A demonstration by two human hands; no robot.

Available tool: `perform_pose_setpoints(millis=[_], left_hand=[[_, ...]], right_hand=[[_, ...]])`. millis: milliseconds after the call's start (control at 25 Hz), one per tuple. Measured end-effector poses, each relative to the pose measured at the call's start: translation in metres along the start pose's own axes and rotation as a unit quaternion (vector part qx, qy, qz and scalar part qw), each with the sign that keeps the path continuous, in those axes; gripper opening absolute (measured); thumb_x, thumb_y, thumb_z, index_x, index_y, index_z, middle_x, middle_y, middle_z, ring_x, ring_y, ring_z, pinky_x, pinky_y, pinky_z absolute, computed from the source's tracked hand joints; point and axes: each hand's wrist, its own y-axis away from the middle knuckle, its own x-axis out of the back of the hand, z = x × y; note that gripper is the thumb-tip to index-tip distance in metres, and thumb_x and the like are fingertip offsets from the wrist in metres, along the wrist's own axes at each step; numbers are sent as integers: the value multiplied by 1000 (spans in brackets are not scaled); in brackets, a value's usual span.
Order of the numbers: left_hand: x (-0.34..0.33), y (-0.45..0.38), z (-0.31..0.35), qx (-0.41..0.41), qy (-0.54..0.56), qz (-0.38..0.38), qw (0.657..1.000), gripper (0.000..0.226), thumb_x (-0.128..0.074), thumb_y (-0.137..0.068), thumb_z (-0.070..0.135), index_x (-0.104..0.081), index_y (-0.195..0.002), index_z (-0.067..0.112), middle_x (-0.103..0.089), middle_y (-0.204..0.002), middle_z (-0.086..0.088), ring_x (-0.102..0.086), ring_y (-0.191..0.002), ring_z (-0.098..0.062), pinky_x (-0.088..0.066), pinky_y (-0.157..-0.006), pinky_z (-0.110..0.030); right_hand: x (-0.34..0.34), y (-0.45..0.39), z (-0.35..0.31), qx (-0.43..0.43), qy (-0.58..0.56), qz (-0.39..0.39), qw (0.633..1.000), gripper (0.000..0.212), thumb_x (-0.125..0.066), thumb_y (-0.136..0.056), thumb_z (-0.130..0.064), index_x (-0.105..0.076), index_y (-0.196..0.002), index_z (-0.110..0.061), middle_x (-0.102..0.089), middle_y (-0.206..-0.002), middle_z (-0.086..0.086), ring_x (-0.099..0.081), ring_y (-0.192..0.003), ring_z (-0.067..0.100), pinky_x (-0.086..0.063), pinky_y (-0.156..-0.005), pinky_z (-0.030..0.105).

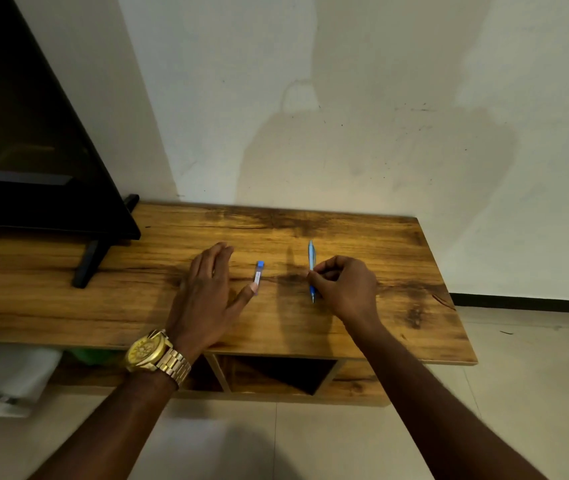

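Note:
A blue pen [311,261] lies on the wooden cabinet top [397,265], pointing away from me. My right hand [345,289] has its fingers curled and pinches the pen near its lower half. A small clear tube with a blue cap [258,271] lies left of the pen. My left hand [207,292], wearing a gold watch, rests flat on the wood with straight fingers. Its thumb tip touches the tube's near end.
A black television [33,150] on a black stand foot [89,265] fills the left of the cabinet top. A white wall rises behind. Open compartments [276,372] sit under the top. Tiled floor [518,375] lies to the right and below.

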Motion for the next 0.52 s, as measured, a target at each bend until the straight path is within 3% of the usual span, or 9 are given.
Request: perform_pose_setpoints(millis=[80, 160, 240, 360, 520], left_hand=[[-11, 0, -6, 20, -37, -65, 997, 109, -33, -92, 84, -6, -174, 17, 0, -184, -3, -3, -170, -26, -17, -135, -49], [-23, 1, -8, 30, -47, -102, 993, 124, -24, -83, 94, 6, -174, 15, 13, -183, -4, 9, -170, -24, -4, -137, -49], [-32, 2, -8, 28, -62, -108, 992, 130, -22, -79, 99, 6, -173, 14, 14, -183, -5, 11, -170, -24, -2, -138, -50], [-35, 1, -8, 22, -74, -94, 993, 132, -16, -77, 102, 4, -174, 15, 13, -183, -4, 10, -170, -23, -3, -138, -51], [-34, 2, -9, 19, -74, -89, 993, 136, -7, -72, 106, 5, -174, 16, 13, -183, -3, 10, -170, -22, -1, -137, -49]], right_hand=[[-8, 1, 6, 40, 54, 1, 998, 19, -93, -86, -28, -80, -92, -16, -78, -75, -8, -76, -68, 3, -64, -66, 22], [-14, 4, 11, 70, 84, -4, 994, 19, -93, -86, -26, -78, -92, -17, -71, -69, -14, -70, -64, -3, -55, -58, 9], [-19, 6, 15, 85, 93, -10, 992, 17, -91, -89, -24, -78, -95, -16, -72, -72, -12, -71, -65, -1, -57, -61, 13], [-20, 8, 18, 90, 99, -18, 991, 17, -90, -90, -25, -79, -96, -13, -78, -79, -2, -73, -70, 7, -64, -69, 29], [-17, 9, 17, 95, 123, -7, 988, 22, -82, -96, -38, -80, -100, -16, -78, -87, 1, -73, -77, 11, -65, -73, 35]])
